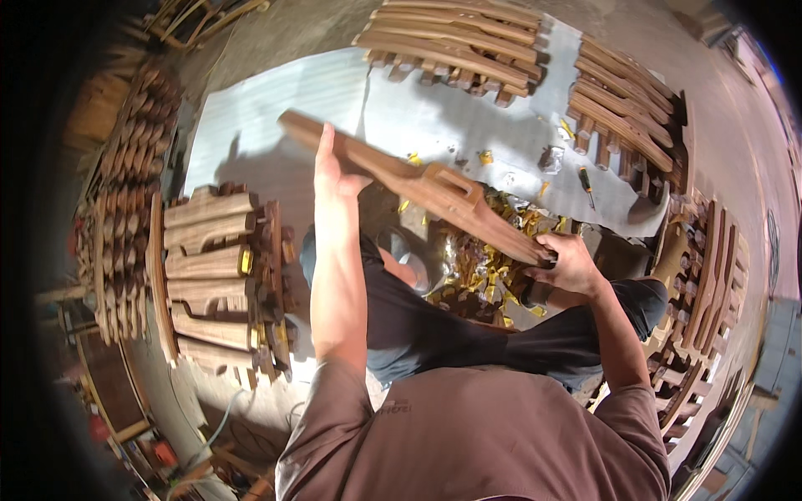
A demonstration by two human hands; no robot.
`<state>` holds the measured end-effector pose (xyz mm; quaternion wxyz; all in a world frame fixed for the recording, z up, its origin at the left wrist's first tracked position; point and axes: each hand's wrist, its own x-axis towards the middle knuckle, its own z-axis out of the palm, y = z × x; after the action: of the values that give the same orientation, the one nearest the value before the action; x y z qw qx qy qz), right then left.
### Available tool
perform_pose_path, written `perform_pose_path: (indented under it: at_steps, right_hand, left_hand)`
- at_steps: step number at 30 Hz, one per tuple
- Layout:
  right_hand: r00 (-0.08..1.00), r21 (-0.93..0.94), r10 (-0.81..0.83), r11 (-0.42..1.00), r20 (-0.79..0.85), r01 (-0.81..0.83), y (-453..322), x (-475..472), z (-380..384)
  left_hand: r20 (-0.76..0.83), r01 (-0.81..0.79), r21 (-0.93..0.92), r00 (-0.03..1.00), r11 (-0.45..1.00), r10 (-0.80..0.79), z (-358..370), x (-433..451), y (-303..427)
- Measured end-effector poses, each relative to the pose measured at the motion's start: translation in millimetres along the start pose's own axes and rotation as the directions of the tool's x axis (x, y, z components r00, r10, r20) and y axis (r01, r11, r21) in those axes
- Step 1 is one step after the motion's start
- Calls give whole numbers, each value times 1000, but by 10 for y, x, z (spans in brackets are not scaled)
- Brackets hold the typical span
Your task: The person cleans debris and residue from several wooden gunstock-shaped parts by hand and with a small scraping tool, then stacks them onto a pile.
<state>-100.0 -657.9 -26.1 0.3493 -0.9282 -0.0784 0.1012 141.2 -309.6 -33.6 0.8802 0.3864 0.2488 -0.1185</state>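
A long, shaped wooden furniture part [420, 191] slants across the view above my lap, with a rectangular slot near its middle. My left hand [337, 169] holds it near its upper left end, thumb pointing right and one finger lying up along the wood. Around the lower right end, my right hand [569, 264] is closed with thumb and fingers. Below the part, a heap of yellow and silvery scraps [485, 275] lies between my legs, partly covered by the wood.
Stacked wooden parts stand left [210, 278], ahead [451, 47], at the upper right [623, 103] and right [708, 278]. A pale sheet [269, 100] covers the floor ahead, with a screwdriver [586, 181] on it. A hose [220, 426] runs along the lower left.
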Motion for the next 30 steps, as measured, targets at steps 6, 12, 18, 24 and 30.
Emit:
perform_pose_path:
  at_steps: [6,12,18,24,30]
  right_hand:
    - [968,626,234,743,88,-237,19,-22,90]
    - [923,879,358,385,139,-282,163,159,394]
    - [999,388,-27,921,-25,34,12,508,404]
    - [915,-83,-78,995,-395,49,-457,262,87]
    - [809,-283,26,930,-587,-235,-655,-135,-28]
  left_hand:
    - [233,-9,-117,972,993,37,56,-206,-54]
    - [422,-6,123,905,992,-47,325,-407,-517]
    - [488,-81,232,872,969,-44,327,-648,-917]
    - [521,-271,381,853,884,37,696,-947,-959]
    - [701,-369,377,713,849,-1,1172,-1289,-1298]
